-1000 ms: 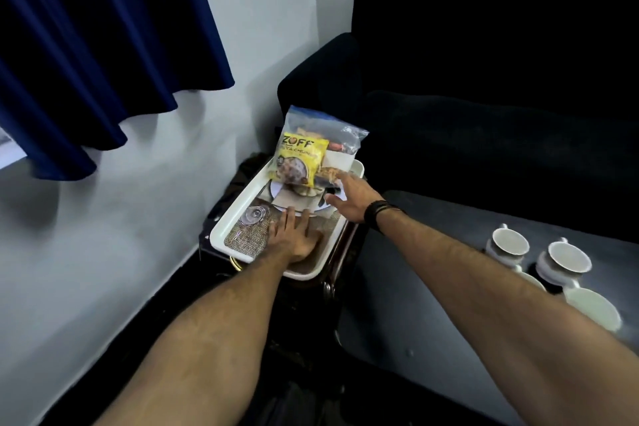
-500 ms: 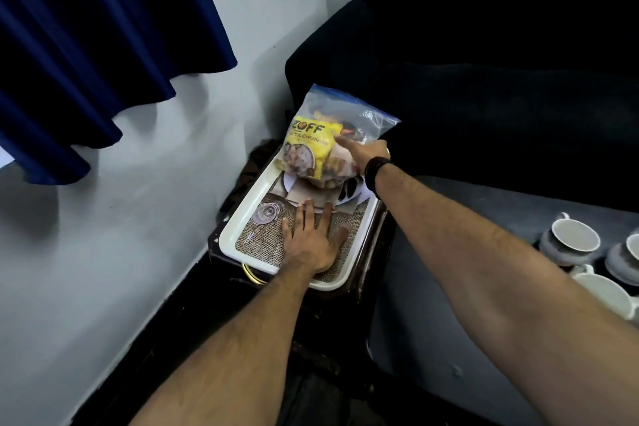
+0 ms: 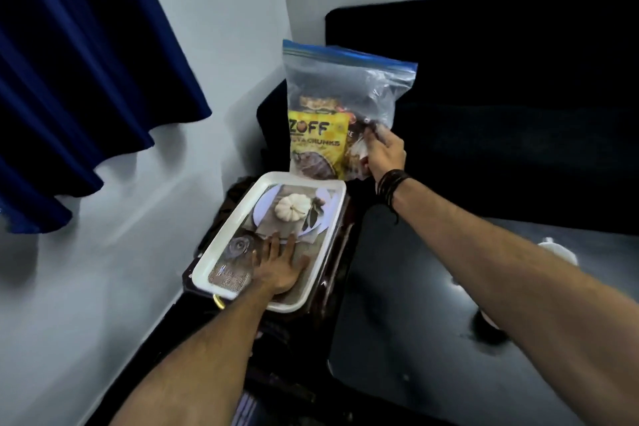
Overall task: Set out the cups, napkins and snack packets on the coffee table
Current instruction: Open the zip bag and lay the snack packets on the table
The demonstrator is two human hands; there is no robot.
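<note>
Clear plastic snack bag (image 3: 340, 104) pinched in right hand (image 3: 385, 154) fingers; left hand (image 3: 278, 268) lies flat, fingers spread, on tray (image 3: 242, 204).

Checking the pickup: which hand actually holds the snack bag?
The right hand, wearing the dark wristband, grips the zip bag; the left hand lies flat in the tray.

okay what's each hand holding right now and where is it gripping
The right hand grips the clear zip bag of snack packets at its lower right side, lifted above the tray. The left hand holds nothing; it lies flat in the tray.
</note>
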